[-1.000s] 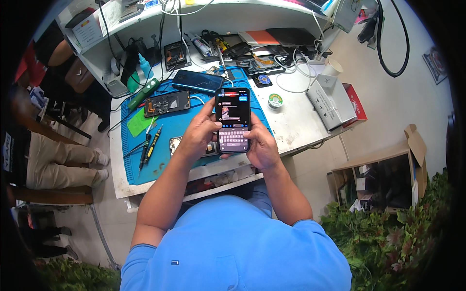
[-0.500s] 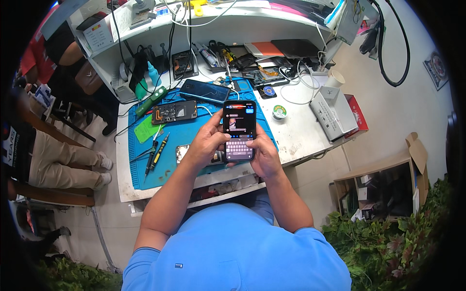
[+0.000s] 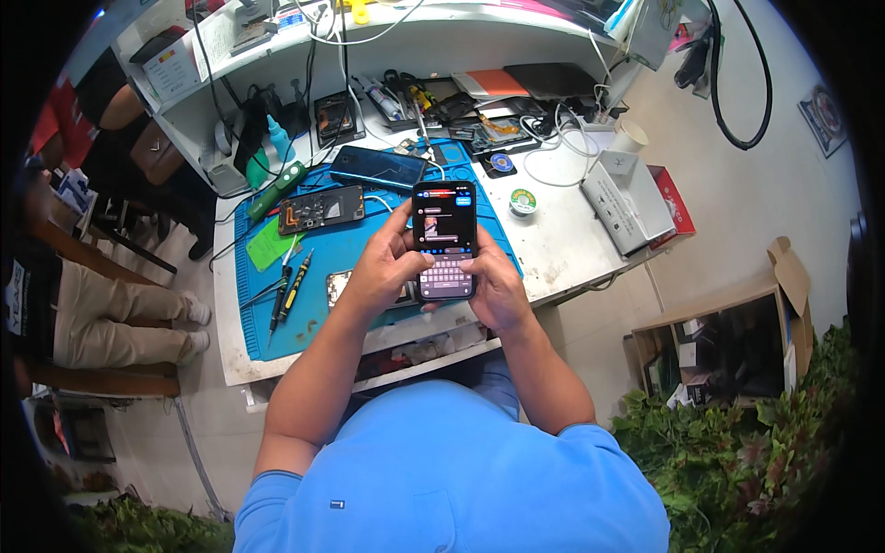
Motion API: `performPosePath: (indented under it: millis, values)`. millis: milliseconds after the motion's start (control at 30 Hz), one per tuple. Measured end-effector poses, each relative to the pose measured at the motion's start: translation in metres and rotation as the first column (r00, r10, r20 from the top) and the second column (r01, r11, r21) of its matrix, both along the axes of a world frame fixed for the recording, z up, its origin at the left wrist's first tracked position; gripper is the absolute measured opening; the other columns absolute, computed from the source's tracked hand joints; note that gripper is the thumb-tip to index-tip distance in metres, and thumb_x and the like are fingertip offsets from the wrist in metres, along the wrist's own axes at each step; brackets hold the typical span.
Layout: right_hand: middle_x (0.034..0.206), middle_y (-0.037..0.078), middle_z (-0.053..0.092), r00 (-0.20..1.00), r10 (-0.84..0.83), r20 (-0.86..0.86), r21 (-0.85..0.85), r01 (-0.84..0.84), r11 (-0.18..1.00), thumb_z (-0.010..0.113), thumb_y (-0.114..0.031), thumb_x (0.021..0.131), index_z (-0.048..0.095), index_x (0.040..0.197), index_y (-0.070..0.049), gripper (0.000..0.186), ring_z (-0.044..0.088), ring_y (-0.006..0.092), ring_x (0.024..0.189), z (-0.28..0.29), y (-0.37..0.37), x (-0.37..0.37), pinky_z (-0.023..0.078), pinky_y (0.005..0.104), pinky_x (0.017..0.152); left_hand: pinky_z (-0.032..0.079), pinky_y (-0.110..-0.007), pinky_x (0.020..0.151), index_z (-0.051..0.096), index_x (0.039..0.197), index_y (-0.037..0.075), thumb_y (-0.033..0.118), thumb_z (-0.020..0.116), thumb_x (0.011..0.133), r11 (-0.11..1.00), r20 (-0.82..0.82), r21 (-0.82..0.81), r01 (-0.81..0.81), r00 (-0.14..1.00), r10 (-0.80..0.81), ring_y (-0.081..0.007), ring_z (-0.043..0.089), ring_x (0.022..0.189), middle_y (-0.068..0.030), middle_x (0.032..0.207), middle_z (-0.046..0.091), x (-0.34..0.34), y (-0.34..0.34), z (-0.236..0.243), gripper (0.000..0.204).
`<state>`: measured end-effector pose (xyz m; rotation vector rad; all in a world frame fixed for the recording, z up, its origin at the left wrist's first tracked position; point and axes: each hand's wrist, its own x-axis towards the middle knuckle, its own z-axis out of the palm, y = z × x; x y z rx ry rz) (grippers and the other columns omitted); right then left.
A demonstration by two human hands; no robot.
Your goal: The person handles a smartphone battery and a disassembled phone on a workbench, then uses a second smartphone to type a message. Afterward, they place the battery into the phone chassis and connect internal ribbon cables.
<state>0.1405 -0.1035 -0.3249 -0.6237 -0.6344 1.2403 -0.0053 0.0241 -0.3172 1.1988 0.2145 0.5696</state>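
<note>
Both my hands hold one black smartphone (image 3: pixel 444 238) upright above the blue work mat (image 3: pixel 277 313). Its screen is lit, with a chat on top and a keyboard below. My left hand (image 3: pixel 380 269) wraps the phone's left edge and its thumb rests near the keyboard. My right hand (image 3: pixel 493 286) cups the right edge, thumb over the keys. Under my left hand a small phone part (image 3: pixel 336 286) lies on the mat, partly hidden.
An opened phone body (image 3: pixel 321 209) and a dark blue phone (image 3: pixel 378 167) lie on the mat, with screwdrivers (image 3: pixel 290 286) at its left. Cables, tools and a white box (image 3: pixel 627 198) crowd the white bench. A seated person's legs (image 3: pixel 120 318) are at left; a cardboard box (image 3: pixel 728 341) and plants at right.
The phone and both hands sit slightly lower in the picture as my head shifted. The grip on the phone is the same, thumbs still over the keyboard.
</note>
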Motion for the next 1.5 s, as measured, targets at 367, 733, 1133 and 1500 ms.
performPosePath:
  millis: [367,733,1133,1500]
  values:
    - [0.137,0.025,0.06,0.999,-0.027,0.03,0.008,0.027,1.0,0.045,-0.014,0.098,0.033,0.156,0.003,0.062,0.073,0.0333,0.111,-0.01,0.003,0.001,0.072,0.0488,0.072,0.061,-0.032,0.091,0.029,0.165,0.002,-0.003,0.062,0.088,1.0,-0.021,-0.013,0.005,1.0,-0.006,-0.0195,0.072,0.111,-0.0173,0.13,0.069,-0.003,0.001,0.002,0.084]
    - [0.134,0.025,0.061,0.999,-0.039,0.025,-0.013,0.04,0.999,0.041,-0.017,0.102,0.037,0.153,0.002,0.055,0.075,0.0327,0.108,-0.01,0.004,0.0,0.072,0.0485,0.07,0.061,-0.03,0.088,0.028,0.166,0.003,0.0,0.062,0.088,1.0,-0.016,-0.018,0.003,1.0,-0.003,-0.0179,0.071,0.109,-0.0162,0.132,0.068,-0.002,0.001,0.002,0.086]
    - [0.129,0.022,0.066,1.0,0.008,-0.001,0.024,-0.008,1.0,0.025,-0.055,0.115,0.041,0.152,-0.002,0.067,0.076,0.0314,0.105,-0.007,0.005,-0.001,0.072,0.0481,0.067,0.059,-0.034,0.092,0.027,0.166,0.001,-0.002,0.062,0.088,1.0,-0.033,-0.009,0.01,0.999,-0.011,-0.0193,0.071,0.111,-0.0166,0.129,0.068,-0.003,0.0,0.006,0.085]
    - [0.122,0.019,0.07,0.999,-0.039,0.023,0.019,0.039,0.999,0.025,-0.058,0.115,0.047,0.148,-0.003,0.068,0.078,0.025,0.095,0.004,0.005,-0.007,0.071,0.039,0.061,0.059,-0.036,0.096,0.029,0.165,0.002,-0.001,0.063,0.088,1.0,-0.027,0.003,0.031,0.999,-0.031,-0.0204,0.07,0.114,-0.0168,0.132,0.067,-0.002,0.002,0.007,0.085]
